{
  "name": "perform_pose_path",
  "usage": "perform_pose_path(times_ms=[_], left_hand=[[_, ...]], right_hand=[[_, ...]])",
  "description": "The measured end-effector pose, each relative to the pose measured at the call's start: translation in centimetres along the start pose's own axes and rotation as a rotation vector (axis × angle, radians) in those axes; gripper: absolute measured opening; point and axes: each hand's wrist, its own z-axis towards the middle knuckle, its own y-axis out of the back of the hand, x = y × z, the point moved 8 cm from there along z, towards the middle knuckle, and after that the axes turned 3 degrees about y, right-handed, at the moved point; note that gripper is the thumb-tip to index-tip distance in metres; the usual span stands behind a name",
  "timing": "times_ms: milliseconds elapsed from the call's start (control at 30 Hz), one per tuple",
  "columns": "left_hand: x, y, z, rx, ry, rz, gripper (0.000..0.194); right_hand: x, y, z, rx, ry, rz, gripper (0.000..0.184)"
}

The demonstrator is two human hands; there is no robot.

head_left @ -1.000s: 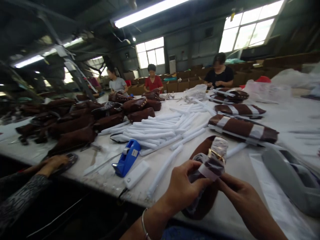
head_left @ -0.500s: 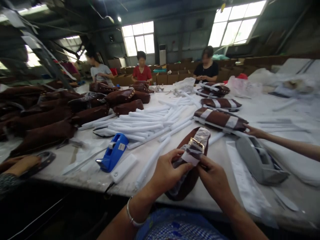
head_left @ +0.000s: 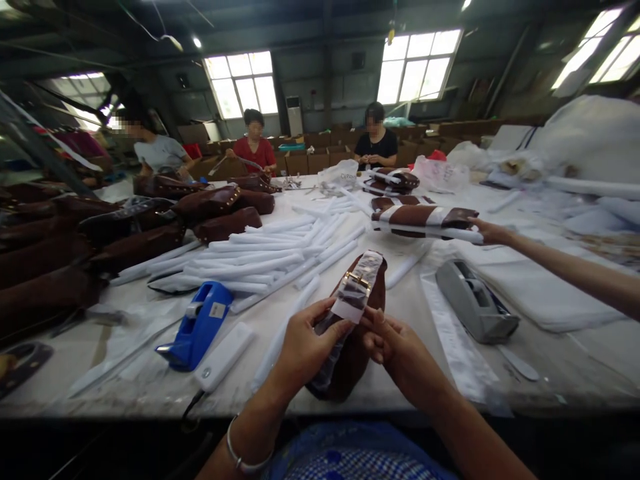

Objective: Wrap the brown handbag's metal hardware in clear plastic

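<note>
A brown leather bag (head_left: 377, 293) stands on the table edge before me. Over it runs a strap with a gold buckle (head_left: 357, 283), wrapped in clear plastic film. Below the buckle, a short white strip (head_left: 349, 311) crosses the strap. My left hand (head_left: 305, 343) is closed on the strap from the left, its thumb beside the white strip. My right hand (head_left: 400, 350) has its fingers curled, with the fingertips at the strip's right end. The bag's lower part is partly hidden by my hands.
A blue tape dispenser (head_left: 197, 327) and a white device (head_left: 225, 357) with a cord lie left. White rolls (head_left: 250, 260) are heaped behind. A grey dispenser (head_left: 475, 300) stands right, where another person's hand (head_left: 490, 231) holds a wrapped brown bag (head_left: 425, 217). Brown bags (head_left: 135, 247) pile left.
My view has turned to the right. My right hand's fingers have curled at the strip's end, while the left keeps hold of the strap. The other person's hand has lifted the wrapped bag slightly.
</note>
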Motion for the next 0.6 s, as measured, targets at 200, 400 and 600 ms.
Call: perform_pose_path(times_ms=[200,400,600], left_hand=[[-1.1,-0.4,-1.5,-0.143,-0.096,0.240,0.045],[0.0,0.6,-3.9,-0.223,-0.214,0.187,0.072],[4.1,0.7,-7.5,-0.221,-0.155,0.170,0.096]], right_hand=[[-0.4,-1.1,0.1,-0.128,0.022,0.134,0.043],[-0.7,-0.5,0.4,-0.243,0.040,0.248,0.042],[-0.2,-1.6,1.7,-0.171,0.098,0.235,0.036]])
